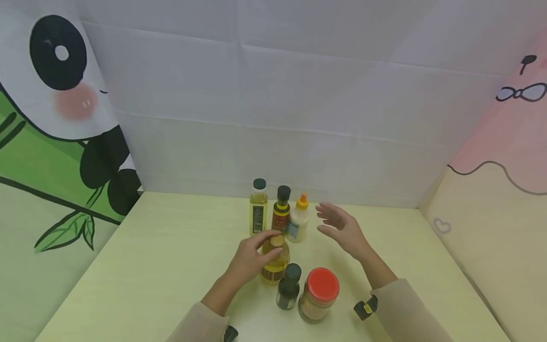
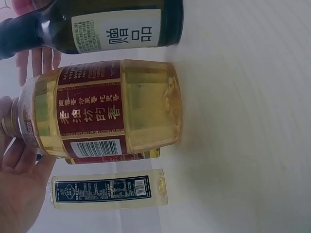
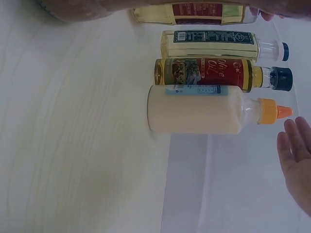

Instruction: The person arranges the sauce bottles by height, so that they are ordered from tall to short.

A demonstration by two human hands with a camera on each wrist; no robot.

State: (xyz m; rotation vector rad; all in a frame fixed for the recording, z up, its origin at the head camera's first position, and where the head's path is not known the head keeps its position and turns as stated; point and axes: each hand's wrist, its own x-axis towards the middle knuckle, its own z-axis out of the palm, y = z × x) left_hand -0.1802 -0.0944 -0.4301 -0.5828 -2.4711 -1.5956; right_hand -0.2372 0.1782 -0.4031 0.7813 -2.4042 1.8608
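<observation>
My left hand (image 1: 249,256) grips the neck and cap of a golden cooking oil bottle (image 1: 275,273), which stands upright on the table. Its dark red label shows in the left wrist view, with the left hand (image 2: 22,194) at the neck. My right hand (image 1: 346,235) is held in the air, fingers extended, holding nothing. Nearest to it is a squeeze bottle (image 3: 194,114) with pale contents and an orange nozzle; a small gap separates them. Beside that stand an olive oil bottle (image 3: 218,75) and a slim, pale yellow oil bottle (image 3: 209,46).
In front of the cooking oil are a small dark bottle (image 1: 288,290) and a jar with a red lid (image 1: 322,285). All stand on a pale wooden table (image 1: 179,247). A white cloth wall (image 1: 299,95) rises behind, with printed panels at both sides.
</observation>
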